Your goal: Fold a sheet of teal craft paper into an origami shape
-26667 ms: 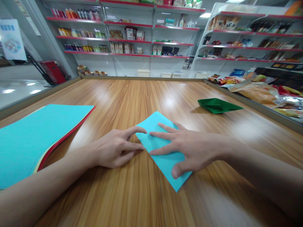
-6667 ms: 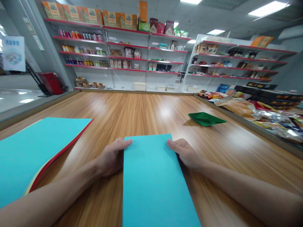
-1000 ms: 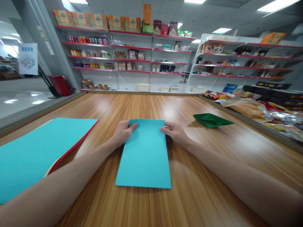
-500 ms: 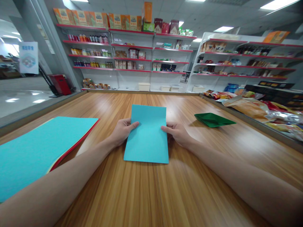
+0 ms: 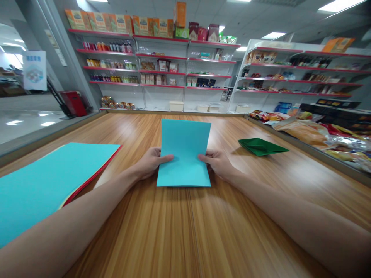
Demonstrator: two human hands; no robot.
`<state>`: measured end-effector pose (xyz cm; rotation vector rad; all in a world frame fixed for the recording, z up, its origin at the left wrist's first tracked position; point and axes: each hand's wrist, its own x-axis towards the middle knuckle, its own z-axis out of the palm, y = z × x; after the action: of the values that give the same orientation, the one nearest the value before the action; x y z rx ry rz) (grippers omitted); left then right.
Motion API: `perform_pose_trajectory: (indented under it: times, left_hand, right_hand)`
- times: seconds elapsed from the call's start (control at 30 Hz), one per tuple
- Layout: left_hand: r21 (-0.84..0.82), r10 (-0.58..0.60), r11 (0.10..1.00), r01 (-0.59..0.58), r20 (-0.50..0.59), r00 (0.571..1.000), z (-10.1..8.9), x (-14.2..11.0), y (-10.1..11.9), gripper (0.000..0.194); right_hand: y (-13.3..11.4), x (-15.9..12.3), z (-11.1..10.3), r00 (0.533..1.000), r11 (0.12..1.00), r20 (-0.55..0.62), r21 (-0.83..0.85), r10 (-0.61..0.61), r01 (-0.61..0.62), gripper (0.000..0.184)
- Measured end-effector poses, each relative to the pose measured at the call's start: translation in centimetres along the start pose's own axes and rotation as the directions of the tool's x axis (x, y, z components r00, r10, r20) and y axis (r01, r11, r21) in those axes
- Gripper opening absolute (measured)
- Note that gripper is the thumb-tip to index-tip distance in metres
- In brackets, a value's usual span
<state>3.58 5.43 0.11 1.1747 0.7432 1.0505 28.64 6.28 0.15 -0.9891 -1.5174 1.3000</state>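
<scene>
A light-blue sheet of paper (image 5: 185,143) is held up over the middle of the table, its upper part tilted upright and bent back across the middle. My left hand (image 5: 152,162) grips its left edge, thumb on the near face and fingers behind. At the right edge my right hand (image 5: 217,162) pinches it the same way. The fingers behind the paper are mostly hidden. To the right lies a folded green paper boat (image 5: 262,146). Beyond my left forearm rests a stack of coloured paper (image 5: 63,173), blue on top with yellow and red edges below.
The wood-grain table (image 5: 174,239) has a raised rim. Packaged snacks (image 5: 313,135) lie past its right edge. Shelves (image 5: 162,73) with bottles, boxes and bags stand behind, and a red box (image 5: 74,103) stands on the floor at the left.
The blue sheet has risen slightly and tipped more upright, with its upper part bending back more. Both hands keep their hold; the green paper and the stack stay put.
</scene>
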Motion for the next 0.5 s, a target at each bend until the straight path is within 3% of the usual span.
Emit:
perform_pose_trajectory:
  times: [0.07,0.17,0.23,0.4,0.5]
  left_hand:
    - [0.005,-0.021,1.000,0.021,-0.010,1.000,-0.02,0.05,-0.18,0.043]
    - [-0.004,0.030,1.000,-0.030,-0.091,0.995,-0.18,0.27,-0.58,0.038]
    - [-0.013,0.059,0.998,-0.061,-0.123,0.991,-0.20,0.35,-0.65,0.037]
    - [-0.042,-0.036,0.998,0.037,0.020,0.999,0.30,-0.04,-0.08,0.044]
    - [-0.023,-0.063,0.998,0.063,-0.010,0.998,0.50,-0.21,-0.02,0.043]
  right_hand:
    - [-0.03,0.02,0.00,1.000,1.000,0.002,0.023,0.002,-0.002,0.034]
    - [-0.29,-0.04,0.13,0.988,0.995,0.147,0.078,0.051,-0.063,0.037]
    - [-0.32,-0.06,0.22,0.979,0.991,0.183,0.080,0.093,-0.109,0.037]
    - [0.14,0.04,0.25,0.998,0.994,0.031,0.092,0.060,-0.063,0.036]
    - [-0.22,-0.10,0.18,0.991,0.993,0.072,0.031,0.113,-0.116,0.036]
